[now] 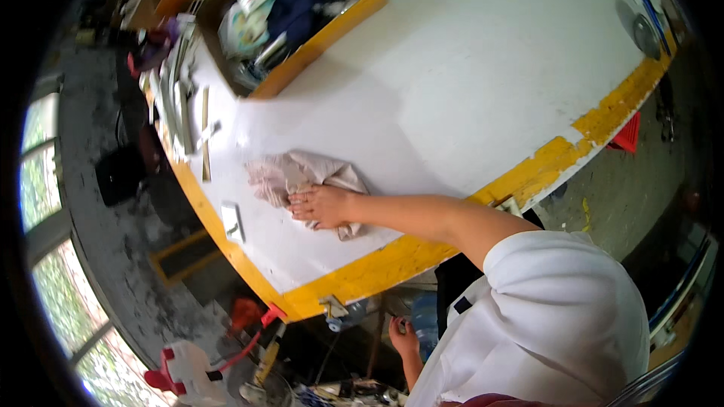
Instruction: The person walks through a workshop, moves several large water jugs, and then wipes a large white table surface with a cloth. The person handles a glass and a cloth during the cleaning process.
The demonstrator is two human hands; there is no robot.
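A crumpled pale pink cloth point(309, 169) lies on the white tabletop point(445, 83), close to the table's near-left corner. My right hand point(323, 206) rests palm down on the cloth, fingers stretched out flat and pressing on it rather than wrapped round it. My right arm reaches over the yellow-edged side from the right, its upper part in a short white sleeve. Lower down, beside the table, my left hand point(405, 337) hangs with its fingers loosely bent and apart; nothing shows in it. Near that hand is a blue translucent water jug point(426, 320), partly hidden.
A cardboard box point(317, 41) full of mixed items stands at the far left of the table. White strips point(181, 105) lie by the left edge, and a small white metal piece point(231, 222) lies near the corner. A red-and-white tool point(185, 373) is below. A red crate point(626, 134) sits right.
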